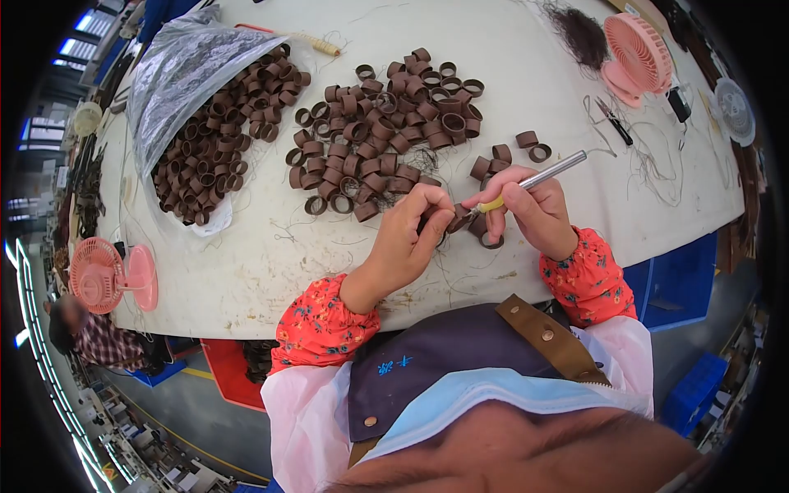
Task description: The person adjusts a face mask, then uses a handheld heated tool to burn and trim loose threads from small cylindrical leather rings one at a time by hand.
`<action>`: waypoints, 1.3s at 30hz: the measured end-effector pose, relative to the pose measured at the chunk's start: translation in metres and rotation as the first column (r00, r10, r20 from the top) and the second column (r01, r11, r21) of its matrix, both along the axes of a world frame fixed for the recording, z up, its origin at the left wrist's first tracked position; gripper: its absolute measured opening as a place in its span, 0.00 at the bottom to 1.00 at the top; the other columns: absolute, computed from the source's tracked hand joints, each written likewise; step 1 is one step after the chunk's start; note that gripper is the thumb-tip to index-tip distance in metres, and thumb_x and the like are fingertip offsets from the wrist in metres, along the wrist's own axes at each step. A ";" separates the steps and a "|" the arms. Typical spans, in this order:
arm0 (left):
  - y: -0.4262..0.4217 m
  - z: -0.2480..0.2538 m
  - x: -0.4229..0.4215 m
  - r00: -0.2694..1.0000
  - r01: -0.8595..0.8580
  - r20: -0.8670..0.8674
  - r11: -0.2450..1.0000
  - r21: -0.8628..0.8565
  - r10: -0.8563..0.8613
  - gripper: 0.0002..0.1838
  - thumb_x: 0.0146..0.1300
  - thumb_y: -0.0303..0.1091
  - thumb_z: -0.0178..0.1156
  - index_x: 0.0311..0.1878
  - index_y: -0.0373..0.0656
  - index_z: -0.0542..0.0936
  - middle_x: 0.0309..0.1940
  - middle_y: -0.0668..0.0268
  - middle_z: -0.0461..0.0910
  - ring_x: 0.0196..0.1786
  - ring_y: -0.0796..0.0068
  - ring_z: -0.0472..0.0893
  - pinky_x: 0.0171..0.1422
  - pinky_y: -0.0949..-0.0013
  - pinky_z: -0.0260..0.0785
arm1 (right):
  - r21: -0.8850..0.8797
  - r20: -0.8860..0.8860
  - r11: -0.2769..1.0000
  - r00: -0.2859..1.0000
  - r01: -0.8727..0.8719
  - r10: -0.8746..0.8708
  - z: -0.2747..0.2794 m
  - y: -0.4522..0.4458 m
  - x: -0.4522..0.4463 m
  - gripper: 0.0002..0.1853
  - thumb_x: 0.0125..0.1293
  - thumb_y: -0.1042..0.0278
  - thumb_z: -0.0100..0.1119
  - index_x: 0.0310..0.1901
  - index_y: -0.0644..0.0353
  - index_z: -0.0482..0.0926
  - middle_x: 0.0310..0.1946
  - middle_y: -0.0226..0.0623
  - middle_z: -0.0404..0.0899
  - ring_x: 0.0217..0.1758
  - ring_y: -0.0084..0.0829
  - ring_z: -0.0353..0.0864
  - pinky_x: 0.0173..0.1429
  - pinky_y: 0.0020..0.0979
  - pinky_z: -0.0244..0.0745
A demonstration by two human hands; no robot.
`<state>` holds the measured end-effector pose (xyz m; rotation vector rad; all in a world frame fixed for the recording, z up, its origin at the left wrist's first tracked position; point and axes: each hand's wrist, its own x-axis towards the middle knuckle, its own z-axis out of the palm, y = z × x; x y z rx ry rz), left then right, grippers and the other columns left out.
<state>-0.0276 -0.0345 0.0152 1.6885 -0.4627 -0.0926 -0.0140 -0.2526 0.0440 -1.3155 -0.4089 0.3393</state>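
Observation:
My left hand has its fingers pinched on a brown ring, a short band that is partly hidden by the fingers. My right hand grips a silver pen-shaped tool with a yellow section near its tip. The tool's thin tip meets the ring between the two hands; exactly what it touches is too small to make out. Just beyond the hands spreads a loose pile of brown rings, with dark threads among them. A few more rings lie beside my right hand.
A clear plastic bag spills rings at the left. Pink fans stand at both sides of the white table. Small snips, loose thread and a dark fibre tangle lie at right. Another person sits far left.

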 end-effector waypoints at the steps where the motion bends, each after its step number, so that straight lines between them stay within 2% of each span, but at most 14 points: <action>1: 0.000 0.001 0.000 1.000 -0.001 0.002 1.000 0.001 0.001 0.03 0.68 0.26 0.55 0.41 0.39 0.72 0.29 0.64 0.74 0.31 0.71 0.73 0.37 0.70 0.66 | -0.004 -0.001 1.000 1.000 0.003 -0.003 0.000 0.000 0.000 0.16 0.77 0.61 0.45 0.43 0.66 0.78 0.25 0.31 0.76 0.24 0.19 0.77 0.31 0.20 0.67; 8: -0.001 0.000 -0.001 1.000 0.002 -0.017 1.000 -0.009 -0.003 0.03 0.68 0.26 0.56 0.42 0.39 0.72 0.29 0.63 0.74 0.31 0.71 0.73 0.37 0.69 0.66 | -0.036 0.042 0.999 0.999 -0.005 0.007 -0.003 0.000 0.002 0.15 0.77 0.62 0.45 0.42 0.64 0.78 0.24 0.29 0.76 0.24 0.17 0.76 0.30 0.20 0.64; 29: 0.000 0.001 -0.001 1.000 0.010 -0.004 1.000 0.008 -0.010 0.03 0.68 0.26 0.56 0.42 0.39 0.72 0.30 0.63 0.74 0.31 0.70 0.74 0.38 0.70 0.67 | -0.054 0.033 0.999 0.999 0.005 -0.003 -0.001 0.002 0.003 0.15 0.76 0.60 0.47 0.41 0.63 0.78 0.24 0.29 0.76 0.23 0.16 0.76 0.30 0.20 0.65; 39: 0.000 -0.002 0.000 1.000 0.010 -0.020 1.000 -0.022 -0.010 0.04 0.70 0.28 0.55 0.43 0.39 0.72 0.32 0.65 0.75 0.31 0.76 0.73 0.36 0.73 0.67 | -0.050 0.016 0.999 1.000 0.005 -0.004 0.000 0.002 0.002 0.15 0.76 0.60 0.47 0.41 0.63 0.78 0.23 0.29 0.76 0.23 0.17 0.76 0.30 0.20 0.66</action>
